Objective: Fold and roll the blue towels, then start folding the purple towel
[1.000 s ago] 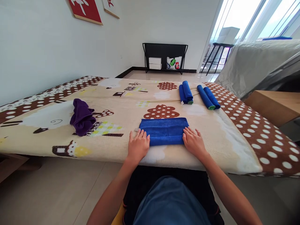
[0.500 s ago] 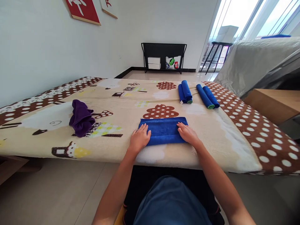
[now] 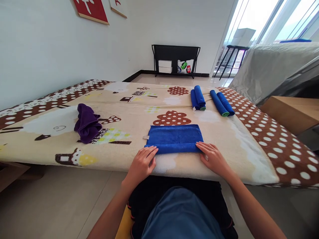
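A blue towel (image 3: 175, 133) lies flat on the patterned blanket, its near edge rolled into a narrow strip. A small white tag shows at its left side. My left hand (image 3: 143, 163) has its fingers over the left end of the rolled strip, thumb below. At the right end, my right hand (image 3: 213, 157) holds the strip the same way. Farther back on the right are two rolled blue towels, a left one (image 3: 198, 98) and a right one (image 3: 222, 103), both with green at the near ends. A crumpled purple cloth (image 3: 87, 123) sits to the left.
The blanket (image 3: 119, 114) covers a bed-like surface with a dotted brown border. A cardboard box (image 3: 290, 114) and a plastic-covered bulk (image 3: 276, 63) stand on the right. Against the back wall is a black rack (image 3: 176, 54); a black stool (image 3: 231, 59) is by the window.
Both hands have drawn back from the towel's top to its near edge and now hold the rolled strip there. The tag on the left side has come into view.
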Motion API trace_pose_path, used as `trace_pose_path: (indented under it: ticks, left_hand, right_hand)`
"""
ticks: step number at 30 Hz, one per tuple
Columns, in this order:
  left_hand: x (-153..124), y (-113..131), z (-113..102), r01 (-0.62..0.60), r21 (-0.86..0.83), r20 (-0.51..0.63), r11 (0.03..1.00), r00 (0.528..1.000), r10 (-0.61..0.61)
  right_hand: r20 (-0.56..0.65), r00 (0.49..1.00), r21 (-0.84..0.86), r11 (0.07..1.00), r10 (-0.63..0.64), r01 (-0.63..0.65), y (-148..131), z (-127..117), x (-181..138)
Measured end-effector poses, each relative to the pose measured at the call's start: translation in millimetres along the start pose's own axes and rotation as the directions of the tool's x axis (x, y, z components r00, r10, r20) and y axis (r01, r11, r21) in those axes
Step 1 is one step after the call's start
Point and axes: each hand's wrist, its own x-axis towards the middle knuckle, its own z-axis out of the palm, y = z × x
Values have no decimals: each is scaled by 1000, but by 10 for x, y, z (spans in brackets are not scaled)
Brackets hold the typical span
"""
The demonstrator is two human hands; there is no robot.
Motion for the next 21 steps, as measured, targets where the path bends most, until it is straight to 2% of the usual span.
trace_pose_path:
  ticks: [4, 8, 14, 19, 21]
  left_hand:
    - [95, 18, 112, 64, 37, -19, 997, 998, -64]
    - [257, -21, 177, 126, 52, -9, 991, 992, -125]
    - [467, -37, 60, 136, 64, 99, 989, 985, -142]
    - [456, 133, -59, 168, 130, 147, 977, 971, -187]
    - [480, 233, -57, 177, 171, 126, 969, 972, -200]
  right_hand:
    - [-64, 998, -78, 996, 27, -32, -9, 173, 51]
    - [-111, 990, -70, 993, 86, -94, 35, 246, 170]
    - [-60, 992, -95, 988, 113, -118, 38, 59, 263]
    - [59, 990, -158, 980, 131, -120, -91, -95, 246]
    - [40, 988, -199, 970, 148, -137, -194, -86, 286]
